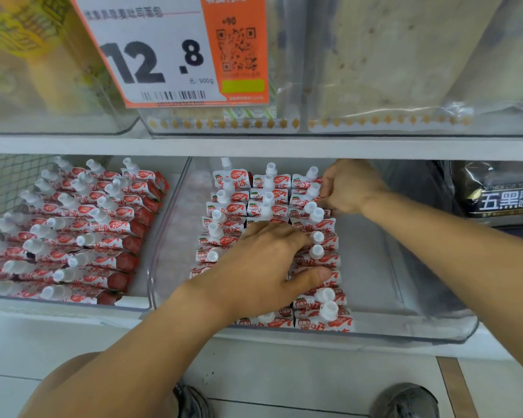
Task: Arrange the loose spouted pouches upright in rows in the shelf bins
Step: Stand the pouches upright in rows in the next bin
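Red-and-white spouted pouches (272, 188) with white caps stand in three rows inside a clear middle bin (405, 327). My left hand (266, 267) lies across the middle and right rows, fingers spread over the pouch tops and thumb pressed on the right row. My right hand (349, 187) reaches to the back of the right row, its fingers curled on pouches there. A second clear bin (73, 303) at the left holds several rows of the same pouches (82, 224), leaning back.
The middle bin's right part (384, 260) holds no pouches. A dark bread bag (501, 194) sits at the far right. The upper shelf (254, 144) carries clear bins and an orange price tag (175, 49). My shoes (405, 401) show on the floor below.
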The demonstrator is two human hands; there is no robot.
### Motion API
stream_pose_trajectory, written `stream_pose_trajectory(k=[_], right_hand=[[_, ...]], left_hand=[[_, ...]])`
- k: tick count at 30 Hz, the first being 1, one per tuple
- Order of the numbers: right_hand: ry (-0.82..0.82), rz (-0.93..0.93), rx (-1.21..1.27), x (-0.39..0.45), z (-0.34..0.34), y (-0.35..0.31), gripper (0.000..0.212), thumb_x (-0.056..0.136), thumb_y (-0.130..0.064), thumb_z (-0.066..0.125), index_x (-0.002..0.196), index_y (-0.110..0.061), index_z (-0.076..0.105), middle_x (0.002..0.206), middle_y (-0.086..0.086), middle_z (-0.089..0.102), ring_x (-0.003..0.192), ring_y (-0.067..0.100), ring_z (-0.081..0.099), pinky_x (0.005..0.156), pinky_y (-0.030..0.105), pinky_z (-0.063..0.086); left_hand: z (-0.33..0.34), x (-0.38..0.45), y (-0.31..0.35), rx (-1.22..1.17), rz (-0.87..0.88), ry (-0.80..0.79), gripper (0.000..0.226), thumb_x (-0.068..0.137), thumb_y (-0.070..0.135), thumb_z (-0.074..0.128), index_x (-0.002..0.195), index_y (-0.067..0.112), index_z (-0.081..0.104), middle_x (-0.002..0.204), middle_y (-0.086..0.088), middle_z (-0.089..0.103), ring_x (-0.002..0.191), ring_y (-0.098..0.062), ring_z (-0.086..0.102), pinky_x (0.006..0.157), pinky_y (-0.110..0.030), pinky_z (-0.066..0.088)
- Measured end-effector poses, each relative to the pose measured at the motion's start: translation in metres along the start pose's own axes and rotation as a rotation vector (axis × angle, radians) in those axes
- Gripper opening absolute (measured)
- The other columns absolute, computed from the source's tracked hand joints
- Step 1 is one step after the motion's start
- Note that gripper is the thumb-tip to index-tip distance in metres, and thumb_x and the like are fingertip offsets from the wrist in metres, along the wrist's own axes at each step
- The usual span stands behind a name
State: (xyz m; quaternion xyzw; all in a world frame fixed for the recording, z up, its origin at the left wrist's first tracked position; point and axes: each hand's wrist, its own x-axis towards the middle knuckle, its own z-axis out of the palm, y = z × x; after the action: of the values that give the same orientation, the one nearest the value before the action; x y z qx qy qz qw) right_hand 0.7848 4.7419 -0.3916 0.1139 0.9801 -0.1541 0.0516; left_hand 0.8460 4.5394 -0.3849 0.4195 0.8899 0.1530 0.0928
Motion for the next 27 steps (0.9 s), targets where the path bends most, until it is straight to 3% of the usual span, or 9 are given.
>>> stream_pose_trajectory(k=[3, 6, 9, 12, 14, 17, 20, 23, 27], right_hand=[[0.065, 0.021, 0.076, 0.008, 0.008, 0.0, 0.008, 0.082, -0.006, 0.069, 0.085, -0.006, 0.077, 0.096, 0.009, 0.072, 0.091, 0.022, 0.066, 0.083, 0.031, 0.054], [0.0, 0.033, 0.133, 0.01, 0.006, 0.005, 0.003, 0.082, -0.011, 0.075, 0.085, -0.012, 0.074, 0.093, 0.002, 0.069, 0.08, 0.014, 0.06, 0.069, 0.021, 0.044], [-0.045, -0.032, 0.171, 0.009, 0.002, 0.01, 0.016, 0.079, -0.014, 0.08, 0.089, -0.013, 0.068, 0.079, -0.003, 0.061, 0.065, 0.004, 0.051, 0.056, 0.02, 0.037], [0.065, -0.065, 0.177, 0.012, 0.01, 0.011, 0.012, 0.082, -0.006, 0.075, 0.091, -0.008, 0.068, 0.076, -0.004, 0.058, 0.059, -0.006, 0.045, 0.051, 0.014, 0.031], [0.095, -0.072, 0.183, 0.014, 0.013, 0.011, 0.008, 0.084, -0.002, 0.071, 0.087, -0.008, 0.068, 0.079, -0.001, 0.061, 0.058, -0.006, 0.046, 0.048, 0.009, 0.031], [-0.079, -0.091, 0.051, 0.018, 0.003, 0.009, 0.019, 0.08, -0.006, 0.076, 0.074, -0.016, 0.062, 0.085, 0.0, 0.063, 0.066, 0.008, 0.054, 0.054, 0.019, 0.039], [-0.251, -0.06, -0.014, 0.021, -0.008, 0.006, 0.022, 0.08, -0.01, 0.078, 0.075, -0.022, 0.06, 0.089, -0.001, 0.066, 0.079, 0.018, 0.064, 0.064, 0.025, 0.05], [-0.283, -0.028, 0.087, 0.021, -0.008, 0.007, 0.014, 0.082, -0.01, 0.076, 0.092, -0.017, 0.068, 0.098, 0.003, 0.069, 0.087, 0.018, 0.066, 0.077, 0.03, 0.054], [-0.432, 0.162, 0.509, 0.018, -0.014, 0.005, 0.042, 0.088, -0.012, 0.071, 0.127, -0.002, 0.058, 0.125, 0.016, 0.064, 0.105, 0.026, 0.067, 0.092, 0.037, 0.056]], left_hand=[[0.001, 0.0, 0.004, -0.02, 0.021, 0.035, 0.06, 0.086, 0.07, 0.038, 0.123, 0.026, 0.054, 0.12, 0.009, 0.057, 0.116, -0.011, 0.047, 0.112, -0.035, 0.025], [0.003, -0.001, 0.006, -0.018, 0.034, 0.053, 0.064, 0.085, 0.069, 0.039, 0.127, 0.024, 0.055, 0.125, 0.009, 0.055, 0.123, -0.01, 0.045, 0.118, -0.036, 0.013], [0.002, -0.004, 0.008, -0.047, 0.046, 0.06, 0.062, 0.088, 0.063, 0.046, 0.134, 0.021, 0.05, 0.129, 0.007, 0.055, 0.125, -0.01, 0.045, 0.119, -0.032, 0.01], [0.002, -0.002, 0.008, -0.094, 0.028, 0.057, 0.053, 0.089, 0.052, 0.054, 0.133, 0.022, 0.051, 0.124, 0.004, 0.059, 0.119, -0.011, 0.048, 0.112, -0.026, 0.027], [0.004, 0.002, 0.008, -0.109, 0.001, 0.065, 0.043, 0.09, 0.047, 0.057, 0.125, 0.022, 0.056, 0.116, 0.002, 0.064, 0.108, -0.015, 0.055, 0.094, -0.027, 0.042], [0.008, 0.007, 0.01, -0.057, -0.031, 0.121, 0.03, 0.095, 0.045, 0.052, 0.111, 0.02, 0.059, 0.101, 0.002, 0.067, 0.09, -0.017, 0.063, 0.076, -0.034, 0.049], [0.01, 0.008, 0.009, -0.048, -0.049, 0.156, 0.033, 0.094, 0.05, 0.049, 0.109, 0.023, 0.059, 0.098, 0.005, 0.069, 0.087, -0.015, 0.065, 0.074, -0.035, 0.053], [0.011, 0.009, 0.009, -0.05, -0.055, 0.173, 0.036, 0.092, 0.053, 0.049, 0.11, 0.023, 0.06, 0.098, 0.006, 0.07, 0.088, -0.014, 0.066, 0.075, -0.036, 0.054], [0.009, 0.009, 0.01, -0.099, -0.052, 0.155, 0.035, 0.09, 0.051, 0.056, 0.112, 0.024, 0.061, 0.098, 0.005, 0.071, 0.089, -0.015, 0.066, 0.077, -0.034, 0.053]])
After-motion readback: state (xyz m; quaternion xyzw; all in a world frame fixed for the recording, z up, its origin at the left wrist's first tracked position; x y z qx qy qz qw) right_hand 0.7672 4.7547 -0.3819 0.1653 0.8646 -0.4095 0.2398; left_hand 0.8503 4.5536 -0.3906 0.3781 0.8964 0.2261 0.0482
